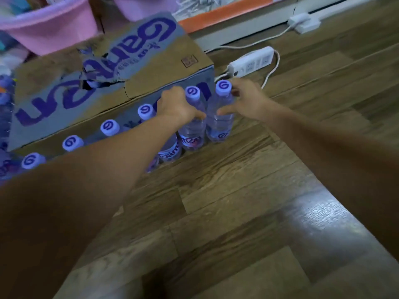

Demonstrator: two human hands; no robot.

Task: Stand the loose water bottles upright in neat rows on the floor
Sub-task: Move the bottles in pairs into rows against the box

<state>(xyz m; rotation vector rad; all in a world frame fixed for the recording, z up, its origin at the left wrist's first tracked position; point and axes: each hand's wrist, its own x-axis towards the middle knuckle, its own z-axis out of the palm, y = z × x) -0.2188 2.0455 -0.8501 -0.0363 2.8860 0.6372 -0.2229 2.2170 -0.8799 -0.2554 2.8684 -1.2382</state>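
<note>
A row of clear water bottles with purple caps stands upright on the wooden floor along the front of a cardboard box (112, 67). My left hand (177, 106) is wrapped around the upper body of the second bottle from the right end (192, 130). My right hand (244, 100) holds the end bottle (220, 126) by its shoulder, fingers behind and thumb in front. Both bottles stand upright, side by side and touching. My left forearm hides the bodies of several bottles further left; their caps (109, 127) show above it.
A white power strip (251, 62) with its cable lies on the floor just behind the right end of the row. Pink plastic tubs (47, 24) stand behind the box. More bottles are partly visible at the left edge (4, 117). Bare wood floor (237, 212) stretches in front.
</note>
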